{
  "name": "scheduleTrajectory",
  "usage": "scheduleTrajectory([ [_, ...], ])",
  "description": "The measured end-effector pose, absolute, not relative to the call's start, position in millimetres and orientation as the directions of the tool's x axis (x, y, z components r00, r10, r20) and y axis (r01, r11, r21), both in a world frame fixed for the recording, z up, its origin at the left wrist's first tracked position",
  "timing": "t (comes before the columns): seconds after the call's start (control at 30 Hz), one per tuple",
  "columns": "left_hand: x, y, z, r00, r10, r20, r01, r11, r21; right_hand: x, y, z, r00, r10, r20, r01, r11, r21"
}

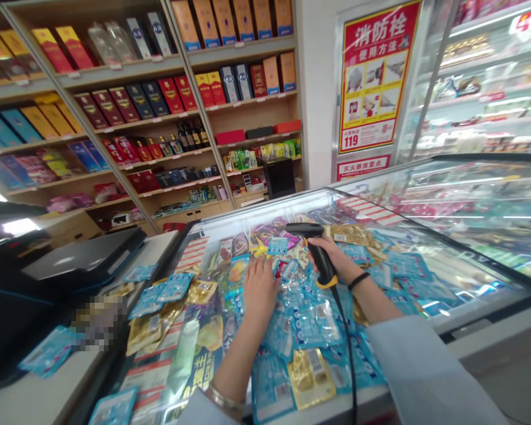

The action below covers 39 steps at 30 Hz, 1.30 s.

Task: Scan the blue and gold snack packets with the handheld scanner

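My right hand [336, 258] is wrapped round the handle of a black and yellow barcode scanner [321, 264], its head pointing left above the packets. A black cord runs from its base toward me. My left hand [260, 283] lies palm down over the pile with its fingers stretched out, and what is under the palm is hidden. Just right of its fingertips sits a small red packet [280, 270]. Blue snack packets [316, 323] spread around both hands, with a gold packet [310, 378] at the near side. Another blue packet [278, 245] lies beyond the left fingertips.
The packets rest on a glass-topped freezer [460, 248] with a dark frame. At left, a counter [48, 389] holds a dark flat device [86, 260] and more packets. Shelves [243, 53] of boxed goods stand behind, beside a red wall sign [376, 77].
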<state>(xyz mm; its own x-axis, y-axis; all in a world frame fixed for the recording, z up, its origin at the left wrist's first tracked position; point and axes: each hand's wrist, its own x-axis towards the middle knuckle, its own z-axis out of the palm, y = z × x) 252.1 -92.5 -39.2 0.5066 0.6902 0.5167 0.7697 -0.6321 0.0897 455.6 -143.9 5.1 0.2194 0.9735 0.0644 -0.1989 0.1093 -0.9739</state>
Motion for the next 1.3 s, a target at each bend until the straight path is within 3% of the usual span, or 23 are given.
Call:
scheduleTrajectory([
  [0.4,260.5,-94.1,-26.9,0.535,0.742,0.404,0.760,-0.632,0.154,446.6,-141.4,1.6,0.217,0.971,0.101,-0.222,0.150,-0.963],
  [0.67,277.2,-96.4,-43.2,0.575,0.757,0.310,0.728,-0.646,0.229,447.3,-141.1,1.6,0.212,0.968,0.133,-0.222,0.180,-0.958],
  [1.07,271.8,-86.2,-34.9,0.487,0.835,0.258,0.766,-0.550,0.333,446.7,-144.8,5.3,0.217,0.966,0.139,-0.220,0.187,-0.957],
  [1.17,264.7,-82.0,-34.1,0.473,0.828,0.301,0.730,-0.560,0.392,446.4,-145.6,7.0,0.211,0.968,0.135,-0.233,0.184,-0.955],
  [1.3,256.8,-76.7,-32.6,0.402,0.761,0.509,0.629,-0.633,0.450,446.7,-147.3,8.6,0.198,0.969,0.147,-0.253,0.195,-0.948],
])
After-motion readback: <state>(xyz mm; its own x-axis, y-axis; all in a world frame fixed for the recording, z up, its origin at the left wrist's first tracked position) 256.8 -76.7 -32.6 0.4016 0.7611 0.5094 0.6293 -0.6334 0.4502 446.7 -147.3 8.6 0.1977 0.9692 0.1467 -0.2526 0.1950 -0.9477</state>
